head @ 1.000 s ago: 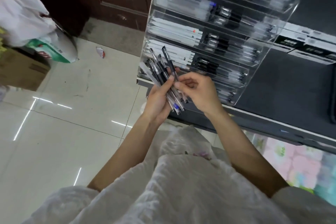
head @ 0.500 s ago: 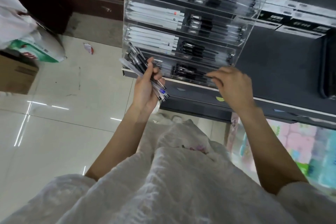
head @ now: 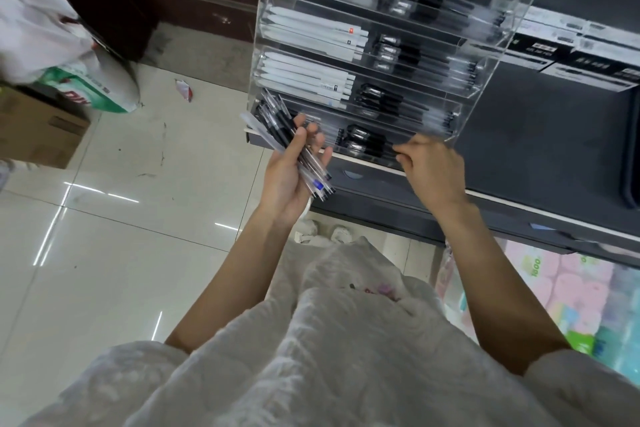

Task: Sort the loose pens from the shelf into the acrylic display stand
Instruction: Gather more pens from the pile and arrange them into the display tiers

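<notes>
Since a second ago the right hand (head: 431,168) has left the bundle and gone out to the bottom tier of the acrylic display stand (head: 478,55); a half second ago it was already there, and the fingertips now sit right at the tier's front lip. The left hand (head: 289,172) kept the bundle of pens (head: 294,152) throughout.

Right hand: fingers curled, tips pinched together at the lip, at about 3 o'clock from the left hand. Whether a pen is between them cannot be told; blur and the dark pens (head: 367,144) already in the tier hide it.

Left hand: fingers wrapped loosely round the bundle, thumb across the top, tips fanning up toward 11 o'clock, caps down toward 5 o'clock. The bundle overlaps the stand's lower left corner in view.

Stand sits on the dark shelf (head: 540,149), tiers stacked toward 12 o'clock, white pens (head: 311,33) on the left of each, black on the right.

Judgement: step in hand is seating one pen in the bottom tier. To do it well:
- lay it parallel to the pens already there, same end forward
- push it fully behind the lip so it can't roll out
- keep the bundle level in the left hand; the loose grip could let one slide out toward 5 o'clock
</notes>
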### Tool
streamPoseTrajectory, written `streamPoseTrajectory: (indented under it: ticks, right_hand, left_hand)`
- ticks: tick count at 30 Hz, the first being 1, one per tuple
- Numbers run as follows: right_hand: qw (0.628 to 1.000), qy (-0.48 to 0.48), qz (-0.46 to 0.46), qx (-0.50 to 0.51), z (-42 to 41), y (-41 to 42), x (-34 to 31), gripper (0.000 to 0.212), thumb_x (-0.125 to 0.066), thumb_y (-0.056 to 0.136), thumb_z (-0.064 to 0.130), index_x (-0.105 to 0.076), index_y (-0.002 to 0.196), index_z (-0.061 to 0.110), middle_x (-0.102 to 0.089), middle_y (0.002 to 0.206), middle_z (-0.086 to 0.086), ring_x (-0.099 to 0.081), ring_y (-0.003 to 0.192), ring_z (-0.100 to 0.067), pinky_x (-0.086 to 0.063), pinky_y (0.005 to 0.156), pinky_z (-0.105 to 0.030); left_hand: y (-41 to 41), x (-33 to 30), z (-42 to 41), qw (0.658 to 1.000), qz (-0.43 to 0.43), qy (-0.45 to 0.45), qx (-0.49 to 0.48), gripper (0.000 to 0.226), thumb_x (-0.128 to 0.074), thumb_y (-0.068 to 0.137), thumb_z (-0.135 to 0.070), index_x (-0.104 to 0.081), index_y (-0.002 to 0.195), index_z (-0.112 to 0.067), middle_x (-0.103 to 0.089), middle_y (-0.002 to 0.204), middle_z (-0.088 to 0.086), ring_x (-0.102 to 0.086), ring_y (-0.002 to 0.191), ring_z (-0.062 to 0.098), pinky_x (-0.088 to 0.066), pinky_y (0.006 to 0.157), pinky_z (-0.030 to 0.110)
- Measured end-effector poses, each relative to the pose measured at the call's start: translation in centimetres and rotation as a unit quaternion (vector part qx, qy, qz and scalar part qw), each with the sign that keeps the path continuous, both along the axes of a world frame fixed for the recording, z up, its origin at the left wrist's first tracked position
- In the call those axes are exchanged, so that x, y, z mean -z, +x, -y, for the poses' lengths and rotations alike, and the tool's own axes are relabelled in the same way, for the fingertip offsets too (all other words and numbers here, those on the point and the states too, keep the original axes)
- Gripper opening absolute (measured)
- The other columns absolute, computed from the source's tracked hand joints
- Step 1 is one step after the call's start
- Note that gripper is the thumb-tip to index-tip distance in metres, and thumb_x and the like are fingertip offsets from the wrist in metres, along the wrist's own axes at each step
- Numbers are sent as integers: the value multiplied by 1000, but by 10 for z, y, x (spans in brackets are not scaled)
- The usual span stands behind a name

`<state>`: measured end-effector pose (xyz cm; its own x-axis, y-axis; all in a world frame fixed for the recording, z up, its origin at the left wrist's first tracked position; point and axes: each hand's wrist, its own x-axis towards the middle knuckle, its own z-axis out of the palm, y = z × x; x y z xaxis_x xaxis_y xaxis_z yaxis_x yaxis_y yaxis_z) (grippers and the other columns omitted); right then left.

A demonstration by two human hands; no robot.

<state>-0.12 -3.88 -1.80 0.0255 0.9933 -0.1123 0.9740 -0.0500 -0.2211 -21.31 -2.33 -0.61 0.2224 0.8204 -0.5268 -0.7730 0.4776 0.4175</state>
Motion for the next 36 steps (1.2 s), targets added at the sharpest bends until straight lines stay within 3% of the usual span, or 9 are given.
streamPoseTrajectory:
  ticks: [7,10,12,17,20,24,28,32,36]
  right_hand:
    - [998,12,-16,51,6,-17,-9,24,-49,96,16,-67,113,16,-68,109,-5,-64,94,-27,-50,73,-35]
    - [978,67,-194,26,3,-30,-32,17,-59,91,17,-69,104,15,-71,95,2,-64,80,-9,-50,69,-20]
    - [954,45,-297,-1,0,-47,-49,15,-66,86,22,-69,100,16,-68,86,9,-63,75,-3,-51,69,-14]
    - [943,-26,-330,-5,-4,-67,-49,19,-74,79,22,-68,97,17,-69,81,10,-64,73,-2,-53,70,-20]
    - [941,-23,-338,16,-3,-62,-47,16,-73,81,16,-71,96,15,-67,79,12,-61,69,5,-48,70,-10]
    - [955,34,-288,67,2,-27,-47,12,-70,83,16,-71,96,16,-66,80,13,-59,67,10,-48,70,-8]
    - [986,93,-106,86,8,10,-39,9,-70,83,20,-73,92,19,-70,88,2,-64,75,-14,-51,67,-26]
    - [996,81,9,39,3,8,-22,9,-67,85,14,-74,90,13,-69,89,-6,-64,81,-28,-40,62,-26]
    - [995,31,88,30,-3,5,-5,13,-63,86,9,-74,91,13,-68,86,-5,-63,79,-25,-34,56,-25]
  left_hand:
    - [5,2,1,1000,29,-5,8,26,-45,98,-9,-57,120,-17,-69,102,-3,-66,98,13,-54,89,38]
    - [8,1,1,1000,8,13,19,28,-46,97,-9,-55,123,-16,-68,105,-3,-65,101,13,-54,86,37]
    - [13,-1,1,999,-6,28,26,26,-45,98,-8,-55,120,-16,-67,108,-1,-63,103,15,-52,91,39]
    - [29,-9,1,998,17,43,29,23,-38,101,-9,-58,110,-13,-66,107,4,-66,97,17,-56,78,32]
    - [33,-9,1,999,8,34,35,29,-39,101,-13,-68,102,-12,-68,107,5,-65,100,17,-56,83,33]
    - [30,3,-2,1000,-23,-2,-5,20,-40,101,-13,-58,106,-7,-68,101,6,-68,92,16,-57,82,31]
    - [19,13,-6,999,-21,-8,-40,16,-39,101,-11,-56,99,-13,-60,76,-2,-58,66,7,-53,68,23]
    - [15,13,-9,998,-19,-15,-60,19,-38,102,-11,-56,97,-14,-58,72,-3,-55,60,6,-52,64,21]
    - [14,11,-11,998,-21,-15,-62,22,-37,102,-10,-58,94,-13,-57,70,-4,-54,59,5,-51,65,21]
